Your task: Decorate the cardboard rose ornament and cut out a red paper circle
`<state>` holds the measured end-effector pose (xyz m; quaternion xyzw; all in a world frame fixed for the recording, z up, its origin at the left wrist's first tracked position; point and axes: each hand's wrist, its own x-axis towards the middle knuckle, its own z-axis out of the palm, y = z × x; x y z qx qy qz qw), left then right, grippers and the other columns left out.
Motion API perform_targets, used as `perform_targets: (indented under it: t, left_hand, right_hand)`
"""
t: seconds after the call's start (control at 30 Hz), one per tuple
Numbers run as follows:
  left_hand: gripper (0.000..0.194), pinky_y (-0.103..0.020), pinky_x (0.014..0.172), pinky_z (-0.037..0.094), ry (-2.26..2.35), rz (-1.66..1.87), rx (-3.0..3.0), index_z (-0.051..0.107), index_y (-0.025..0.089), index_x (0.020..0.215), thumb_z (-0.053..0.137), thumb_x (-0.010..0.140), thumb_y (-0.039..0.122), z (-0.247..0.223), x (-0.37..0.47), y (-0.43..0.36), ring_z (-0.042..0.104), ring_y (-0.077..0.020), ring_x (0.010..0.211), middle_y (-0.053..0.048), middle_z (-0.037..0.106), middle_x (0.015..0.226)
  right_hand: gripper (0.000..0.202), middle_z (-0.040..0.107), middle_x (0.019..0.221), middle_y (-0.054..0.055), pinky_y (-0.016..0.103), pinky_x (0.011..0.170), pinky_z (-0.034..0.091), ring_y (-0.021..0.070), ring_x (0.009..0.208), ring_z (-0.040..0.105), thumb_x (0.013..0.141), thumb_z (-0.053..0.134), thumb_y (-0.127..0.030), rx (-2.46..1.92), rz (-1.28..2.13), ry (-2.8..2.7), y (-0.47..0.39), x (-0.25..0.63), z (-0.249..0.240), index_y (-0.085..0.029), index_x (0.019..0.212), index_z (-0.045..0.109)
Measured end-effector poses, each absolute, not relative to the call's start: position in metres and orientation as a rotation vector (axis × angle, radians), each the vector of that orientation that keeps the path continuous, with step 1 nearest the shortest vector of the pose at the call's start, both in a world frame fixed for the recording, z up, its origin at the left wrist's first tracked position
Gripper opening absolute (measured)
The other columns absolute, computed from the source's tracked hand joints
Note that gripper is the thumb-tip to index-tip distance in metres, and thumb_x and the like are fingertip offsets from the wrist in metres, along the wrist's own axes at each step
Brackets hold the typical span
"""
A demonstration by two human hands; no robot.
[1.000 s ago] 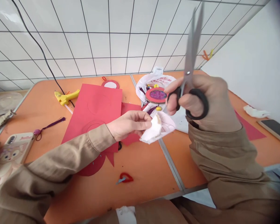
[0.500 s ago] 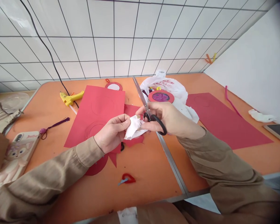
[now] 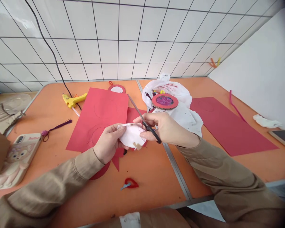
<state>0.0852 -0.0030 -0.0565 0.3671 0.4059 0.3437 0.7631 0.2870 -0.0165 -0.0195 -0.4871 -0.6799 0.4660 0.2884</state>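
Note:
A rough-edged white disc [image 3: 132, 135], with a torn brownish patch at its lower edge, is pinched by my left hand [image 3: 111, 139]. My right hand [image 3: 161, 128] is closed around a pair of black-handled scissors [image 3: 138, 110], whose blades point up and to the left above the disc. The right fingertips also touch the disc's right edge. Beneath both hands lie red paper sheets [image 3: 106, 104] with circles drawn or cut on them. A red circle with a purple centre [image 3: 165, 101] rests on a white plastic bag [image 3: 185, 118] beyond my right hand.
A yellow glue gun [image 3: 73, 100] and a purple tassel [image 3: 59, 126] lie to the left, near a phone in a cartoon case [image 3: 16, 158]. Another red sheet [image 3: 232, 126] and a dark phone [image 3: 283, 139] are at right. A red heart-shaped piece [image 3: 131, 183] lies in front.
The white piece has turned from a crumpled-looking edge view to show its broad face. The scissors have tilted lower and further left, and my right hand has dropped slightly.

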Motion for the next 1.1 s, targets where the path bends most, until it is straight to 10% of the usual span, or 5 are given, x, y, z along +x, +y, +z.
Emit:
perform_targets:
  t: [0.23, 0.57, 1.1]
  left_hand:
    - [0.031, -0.032, 0.057, 0.057, 0.877, 0.795, 0.703, 0.071, 0.008, 0.087, 0.079, 0.069, 0.031, -0.056, 0.080, 0.001, 0.065, -0.0210, 0.068, -0.012, 0.071, 0.081]
    - [0.027, -0.026, 0.045, 0.040, 0.768, 0.541, 1.008, 0.070, 0.011, 0.067, 0.070, 0.071, 0.039, -0.054, 0.078, 0.000, 0.052, -0.0133, 0.045, -0.005, 0.062, 0.055]
    - [0.025, -0.024, 0.047, 0.040, 0.828, 0.628, 1.058, 0.069, 0.014, 0.066, 0.086, 0.063, 0.032, -0.049, 0.072, 0.007, 0.054, -0.0114, 0.049, -0.002, 0.064, 0.058]
  right_hand:
    - [0.039, 0.058, 0.068, -0.002, 0.026, 0.056, 0.048, 0.0129, 0.062, 0.055, 0.069, 0.078, -0.029, -1.366, 1.177, -1.727, -0.011, 0.288, -0.022, -0.020, 0.107, 0.069]
    - [0.052, 0.074, 0.083, 0.005, 0.033, 0.071, 0.058, 0.0208, 0.080, 0.071, 0.069, 0.081, -0.027, -1.225, 1.272, -1.589, -0.012, 0.284, -0.031, -0.019, 0.117, 0.063]
    - [0.029, 0.057, 0.060, -0.005, 0.024, 0.047, 0.051, 0.0115, 0.050, 0.060, 0.067, 0.079, -0.023, -1.163, 1.446, -1.520, -0.019, 0.272, -0.029, -0.016, 0.091, 0.063]
